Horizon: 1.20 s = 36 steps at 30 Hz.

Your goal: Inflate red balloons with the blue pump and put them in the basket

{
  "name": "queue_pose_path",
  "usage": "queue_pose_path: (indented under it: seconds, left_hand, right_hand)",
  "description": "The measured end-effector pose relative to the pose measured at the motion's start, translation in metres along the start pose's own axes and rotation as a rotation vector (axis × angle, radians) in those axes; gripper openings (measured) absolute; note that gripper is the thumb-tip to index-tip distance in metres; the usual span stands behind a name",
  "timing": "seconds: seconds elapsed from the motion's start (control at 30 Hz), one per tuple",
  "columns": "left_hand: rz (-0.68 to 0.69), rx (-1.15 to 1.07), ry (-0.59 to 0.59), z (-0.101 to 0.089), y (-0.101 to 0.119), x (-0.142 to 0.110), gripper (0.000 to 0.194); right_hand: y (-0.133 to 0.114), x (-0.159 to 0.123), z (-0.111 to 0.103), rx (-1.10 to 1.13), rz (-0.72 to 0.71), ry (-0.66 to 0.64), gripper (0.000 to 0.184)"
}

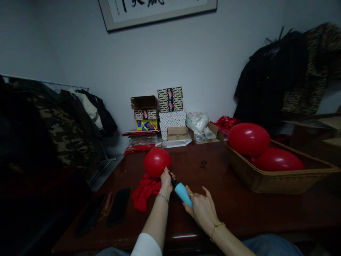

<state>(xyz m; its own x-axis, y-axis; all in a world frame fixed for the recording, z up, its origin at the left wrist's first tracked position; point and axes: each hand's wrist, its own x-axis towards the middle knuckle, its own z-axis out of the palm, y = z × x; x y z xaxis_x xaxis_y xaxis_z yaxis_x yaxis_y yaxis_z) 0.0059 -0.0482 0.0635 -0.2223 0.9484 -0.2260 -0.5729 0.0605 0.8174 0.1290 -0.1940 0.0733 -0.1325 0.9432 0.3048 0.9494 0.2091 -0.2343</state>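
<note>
A round red balloon [157, 162] stands partly inflated above the middle of the table. My left hand [166, 179] is closed around the balloon's neck, where it meets the black end of a light blue balloon pump [183, 194]. My right hand [200, 209] holds the rear of the pump between thumb and fingers, with some fingers stretched out. Just left of my left hand lies a pile of limp red balloons [144, 193]. My left hand hides most of the joint between balloon and pump.
A wicker basket [255, 179] with two inflated red balloons [249, 138] stands at the right. Two dark phone-like slabs [118, 207] lie at the left. Stacked boxes [172, 121] and plastic bags [197, 122] line the back. Small black loops [203, 164] rest on the table.
</note>
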Motion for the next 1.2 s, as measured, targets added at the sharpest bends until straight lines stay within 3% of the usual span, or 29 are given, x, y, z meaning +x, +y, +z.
queue_pose_path:
  seconds: [0.47, 0.63, 0.97, 1.2]
  left_hand:
    - [0.014, -0.026, -0.017, -0.007, 0.015, 0.016, 0.026]
    - [0.001, -0.006, -0.029, 0.001, 0.013, 0.005, 0.025]
    - [-0.046, 0.009, -0.080, 0.010, 0.003, -0.008, 0.026]
    - [-0.016, 0.010, -0.064, 0.004, 0.004, -0.002, 0.033]
  right_hand:
    - [0.033, -0.060, -0.006, 0.078, -0.039, 0.078, 0.050]
    - [0.025, -0.049, -0.007, 0.031, -0.009, 0.029, 0.049]
    - [-0.002, 0.005, -0.009, -0.051, 0.022, 0.004, 0.050]
    - [-0.007, 0.002, -0.003, -0.024, 0.026, 0.024, 0.051]
